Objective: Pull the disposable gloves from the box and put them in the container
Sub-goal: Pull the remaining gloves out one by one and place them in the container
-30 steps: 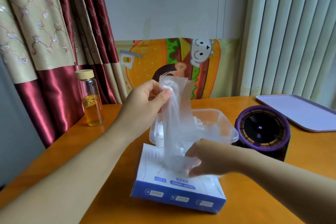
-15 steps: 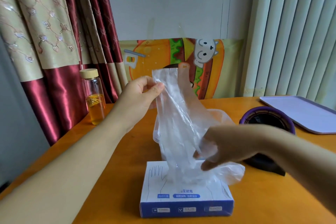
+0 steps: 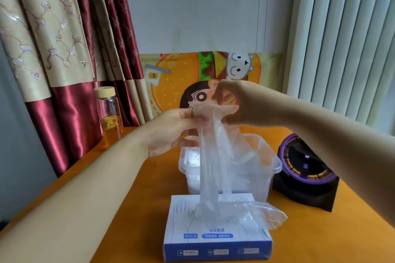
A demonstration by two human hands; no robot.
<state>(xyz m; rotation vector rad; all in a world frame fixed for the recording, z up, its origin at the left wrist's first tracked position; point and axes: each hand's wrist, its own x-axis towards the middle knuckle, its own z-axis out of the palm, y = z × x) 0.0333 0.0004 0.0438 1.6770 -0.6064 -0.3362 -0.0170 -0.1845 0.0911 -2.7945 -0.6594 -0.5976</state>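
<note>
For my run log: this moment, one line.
left hand: pinches glove | right hand: pinches glove | glove tail: on box | container: behind box

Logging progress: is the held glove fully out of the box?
Not fully: left hand and right hand pinch the glove high up; its lower end bunches at the box opening.

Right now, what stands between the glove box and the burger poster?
The clear container, with the held glove hanging before it, in the head view.
</note>
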